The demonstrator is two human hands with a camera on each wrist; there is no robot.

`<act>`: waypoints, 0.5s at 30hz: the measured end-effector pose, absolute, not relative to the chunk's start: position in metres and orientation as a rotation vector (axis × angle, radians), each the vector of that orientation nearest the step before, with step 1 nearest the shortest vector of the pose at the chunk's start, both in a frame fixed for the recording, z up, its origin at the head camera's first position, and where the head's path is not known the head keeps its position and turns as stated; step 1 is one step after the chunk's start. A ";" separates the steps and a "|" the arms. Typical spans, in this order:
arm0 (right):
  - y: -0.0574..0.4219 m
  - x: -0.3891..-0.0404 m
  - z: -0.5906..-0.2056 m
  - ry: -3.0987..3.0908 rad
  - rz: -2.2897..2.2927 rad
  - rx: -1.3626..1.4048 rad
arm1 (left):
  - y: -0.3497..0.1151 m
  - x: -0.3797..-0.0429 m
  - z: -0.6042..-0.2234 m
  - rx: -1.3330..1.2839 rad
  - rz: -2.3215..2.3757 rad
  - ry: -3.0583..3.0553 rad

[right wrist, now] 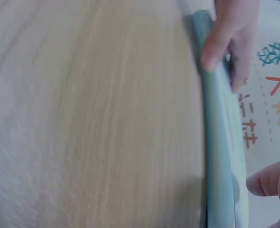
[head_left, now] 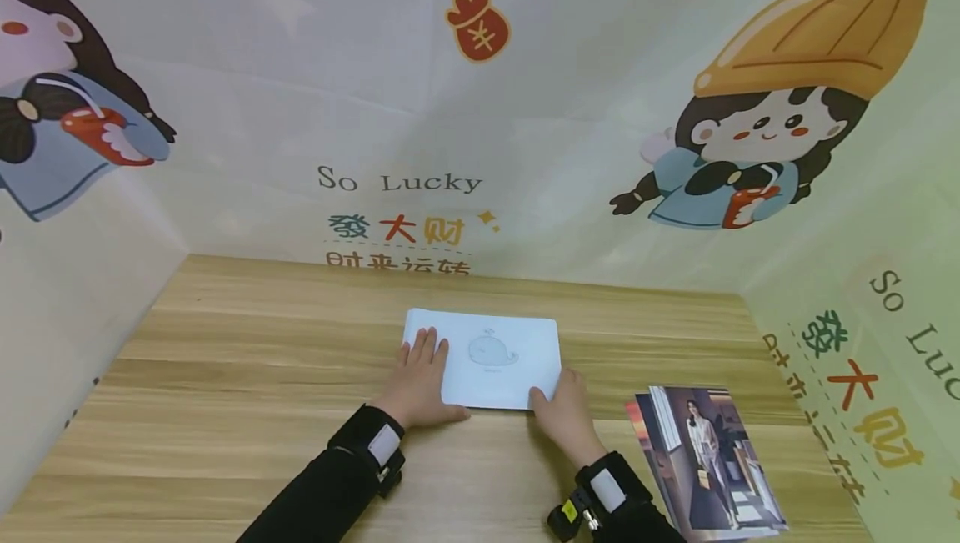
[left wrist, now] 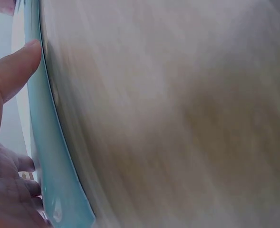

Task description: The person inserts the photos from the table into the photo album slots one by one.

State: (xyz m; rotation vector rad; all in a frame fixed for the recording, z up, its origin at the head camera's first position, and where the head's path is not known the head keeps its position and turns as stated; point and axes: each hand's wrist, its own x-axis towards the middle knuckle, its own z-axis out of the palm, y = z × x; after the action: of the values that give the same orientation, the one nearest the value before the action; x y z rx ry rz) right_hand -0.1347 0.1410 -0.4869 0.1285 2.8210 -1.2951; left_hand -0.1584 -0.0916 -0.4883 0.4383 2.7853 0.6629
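Note:
A white-covered book (head_left: 498,389) with a line drawing of a whale lies on the table. Its pale blue-green long side (left wrist: 49,123) shows in the left wrist view and again as a blue-green side (right wrist: 216,142) in the right wrist view. My left hand (head_left: 420,384) rests on the cover's left part, fingers straight and pointing away, thumb (left wrist: 16,69) at the near edge. At the near right corner, my right hand (head_left: 566,414) holds the book, thumb on the cover and the other fingers bent along the right edge, their tips hidden.
To the right lies a stack of photo prints (head_left: 705,460), the top one showing a standing person in a room. Beneath everything is a wood-grain table (head_left: 262,376). Printed cloth walls (head_left: 405,101) with cartoon figures and lettering enclose its back and sides.

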 end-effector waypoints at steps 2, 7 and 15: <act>0.142 -0.131 -0.485 2.799 -1.373 0.161 | -0.089 -0.156 -0.487 0.447 0.665 2.787; 0.141 -0.121 -0.471 2.760 -1.578 0.241 | -0.082 -0.152 -0.490 0.467 0.665 2.795; 0.133 -0.114 -0.436 2.652 -1.893 0.289 | -0.068 -0.144 -0.491 0.489 0.773 2.827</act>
State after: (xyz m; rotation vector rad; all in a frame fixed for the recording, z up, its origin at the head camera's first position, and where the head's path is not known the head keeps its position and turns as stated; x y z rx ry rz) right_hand -0.1144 0.1331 -0.4359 0.2892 2.6524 -1.8925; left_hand -0.1439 -0.0681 -0.4910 0.4887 2.8265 0.7732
